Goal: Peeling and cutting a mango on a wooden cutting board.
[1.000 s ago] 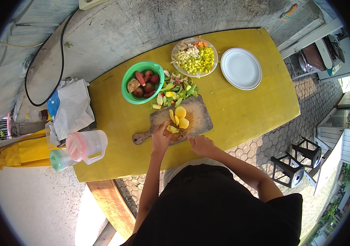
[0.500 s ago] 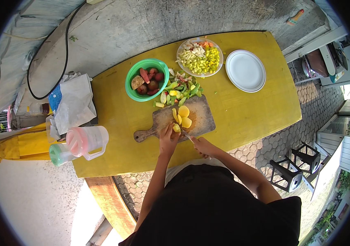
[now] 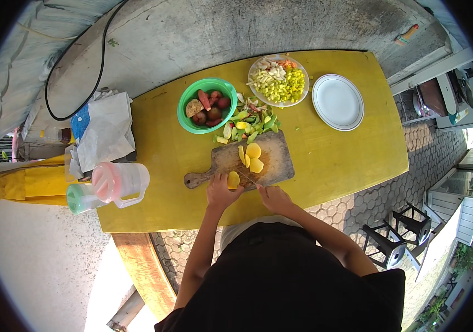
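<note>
A worn wooden cutting board [image 3: 277, 156] with a handle lies near the table's front edge. My left hand [image 3: 222, 193] is closed around a peeled yellow piece of fruit or vegetable [image 3: 233, 180], at the board's near left part. In my right hand [image 3: 274, 198] is a knife [image 3: 248, 178], its thin blade pointing left across the board toward that piece. Several yellow slices [image 3: 254, 157] rest on the board just beyond the blade. Behind the board is a heap of green and reddish peelings [image 3: 254, 119].
A green bowl [image 3: 181, 123] of reddish produce stands left of the peelings. Farther back is a plate [image 3: 306, 83] of diced pieces, and a white plate [image 3: 338, 102] sits right of it. Lidded pitchers [image 3: 131, 180] and white paper [image 3: 103, 133] occupy the left end of the yellow table [image 3: 353, 160].
My left hand has turned the yellow piece so a wide, flat face shows, a little apart from the slices. The knife has drawn back slightly from it. The whole view has shifted a little.
</note>
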